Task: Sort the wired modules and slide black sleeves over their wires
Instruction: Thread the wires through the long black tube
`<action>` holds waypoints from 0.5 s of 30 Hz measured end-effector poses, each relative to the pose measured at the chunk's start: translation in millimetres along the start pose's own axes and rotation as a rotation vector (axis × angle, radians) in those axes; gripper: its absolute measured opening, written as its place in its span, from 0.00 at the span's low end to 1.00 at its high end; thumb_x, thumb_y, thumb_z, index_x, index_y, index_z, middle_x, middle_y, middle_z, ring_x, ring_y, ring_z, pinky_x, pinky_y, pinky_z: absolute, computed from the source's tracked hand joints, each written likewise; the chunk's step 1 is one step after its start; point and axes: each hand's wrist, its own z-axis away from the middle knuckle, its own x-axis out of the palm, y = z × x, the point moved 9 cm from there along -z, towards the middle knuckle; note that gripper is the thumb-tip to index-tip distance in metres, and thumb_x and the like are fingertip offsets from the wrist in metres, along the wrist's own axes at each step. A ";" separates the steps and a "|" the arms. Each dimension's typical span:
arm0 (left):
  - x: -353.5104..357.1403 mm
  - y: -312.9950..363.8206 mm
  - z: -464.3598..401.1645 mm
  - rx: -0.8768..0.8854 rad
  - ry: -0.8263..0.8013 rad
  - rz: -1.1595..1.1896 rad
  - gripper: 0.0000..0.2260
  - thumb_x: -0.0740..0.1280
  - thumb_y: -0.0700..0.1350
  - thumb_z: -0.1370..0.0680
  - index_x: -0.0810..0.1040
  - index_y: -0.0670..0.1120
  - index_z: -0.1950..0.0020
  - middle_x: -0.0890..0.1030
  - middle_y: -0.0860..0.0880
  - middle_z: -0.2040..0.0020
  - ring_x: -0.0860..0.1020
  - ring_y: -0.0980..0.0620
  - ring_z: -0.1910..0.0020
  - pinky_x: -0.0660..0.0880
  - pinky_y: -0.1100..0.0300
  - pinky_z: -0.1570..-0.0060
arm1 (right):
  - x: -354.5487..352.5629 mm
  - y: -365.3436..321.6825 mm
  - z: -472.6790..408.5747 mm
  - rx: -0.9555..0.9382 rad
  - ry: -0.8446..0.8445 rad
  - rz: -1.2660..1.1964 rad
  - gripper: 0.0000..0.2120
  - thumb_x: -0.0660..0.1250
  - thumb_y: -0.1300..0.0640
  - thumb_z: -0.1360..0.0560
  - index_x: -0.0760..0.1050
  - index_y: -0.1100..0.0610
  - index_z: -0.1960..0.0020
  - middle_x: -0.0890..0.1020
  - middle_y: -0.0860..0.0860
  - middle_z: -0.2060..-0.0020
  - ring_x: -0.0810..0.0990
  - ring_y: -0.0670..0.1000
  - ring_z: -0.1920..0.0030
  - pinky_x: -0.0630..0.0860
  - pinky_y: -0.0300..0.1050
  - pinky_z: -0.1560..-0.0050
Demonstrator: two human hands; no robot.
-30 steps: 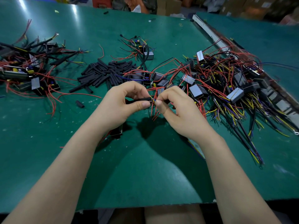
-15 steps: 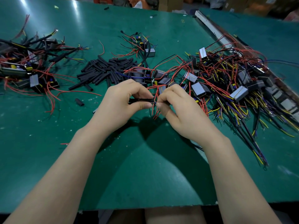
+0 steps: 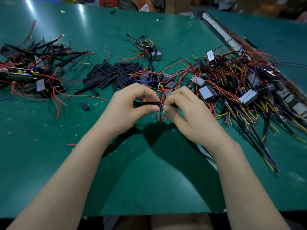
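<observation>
My left hand [image 3: 131, 108] pinches a black sleeve [image 3: 146, 103] between thumb and fingers, held level above the green table [image 3: 149, 171]. My right hand [image 3: 187, 112] pinches the thin wire ends [image 3: 162, 105] of a module right at the sleeve's right mouth; that module is hidden under the hand. Loose red wires [image 3: 162, 115] hang below the two hands. A heap of loose black sleeves [image 3: 113, 74] lies behind my left hand. A large tangle of unsleeved wired modules [image 3: 240, 87] fills the right side. A smaller pile of sleeved modules [image 3: 33, 72] lies at far left.
A single black sleeve [image 3: 85, 106] lies alone left of my hands. A small group of modules and a circuit board [image 3: 149, 48] sits behind the sleeve heap. A white rail [image 3: 217, 29] runs diagonally at the back right. The table's front edge [image 3: 149, 213] is near my body.
Both hands stay together at the same spot, with the sleeve and wire ends still meeting between them. Only the camera has shifted slightly.
</observation>
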 end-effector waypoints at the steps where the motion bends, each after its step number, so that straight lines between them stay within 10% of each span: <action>1: 1.0 0.4 -0.1 0.013 -0.011 -0.026 0.09 0.74 0.40 0.30 0.79 0.50 0.54 0.79 0.49 0.57 0.75 0.57 0.58 0.68 0.72 0.53 | 1.8 0.8 0.3 0.002 -0.019 0.015 0.06 0.64 0.61 0.22 0.76 0.64 0.51 0.75 0.57 0.54 0.75 0.59 0.55 0.74 0.60 0.54; 15: 11.0 11.9 2.0 0.144 -0.076 -0.224 0.06 0.74 0.40 0.29 0.83 0.43 0.53 0.79 0.45 0.56 0.78 0.50 0.57 0.73 0.59 0.51 | 13.7 7.9 2.3 0.058 -0.155 0.049 0.05 0.64 0.60 0.21 0.76 0.62 0.50 0.74 0.55 0.51 0.75 0.57 0.51 0.72 0.58 0.50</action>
